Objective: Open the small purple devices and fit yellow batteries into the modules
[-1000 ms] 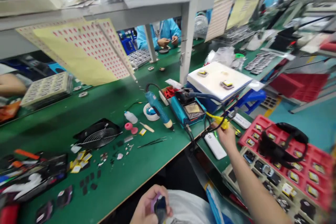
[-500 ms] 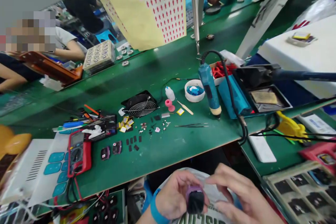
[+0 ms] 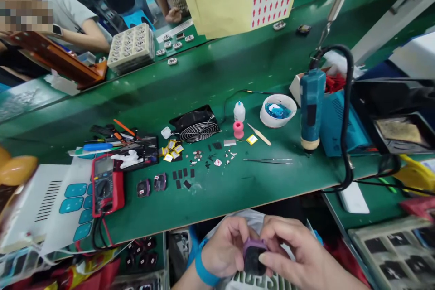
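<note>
Low over my lap, in front of the green bench (image 3: 217, 77), both hands hold one small purple-cased watch body (image 3: 253, 256) with a dark face. My left hand (image 3: 226, 253), with a blue wristband, grips it from the left. My right hand (image 3: 299, 256) pinches it from the right, thumb on the dark face. Two similar purple watch bodies (image 3: 151, 186) lie on the bench near several small black pads and yellow parts (image 3: 171, 152).
On the bench: a red multimeter (image 3: 105, 186), a black fan grille (image 3: 195, 127), tweezers (image 3: 268, 160), a pink spool (image 3: 238, 129), a white bowl (image 3: 277, 111), a hanging blue screwdriver (image 3: 311, 108), a blue soldering station (image 3: 343, 127). Other people sit at the far left.
My right hand left the yellow thing at the right and came back to the watch body in my left hand. The view swung left and down over the bench.
</note>
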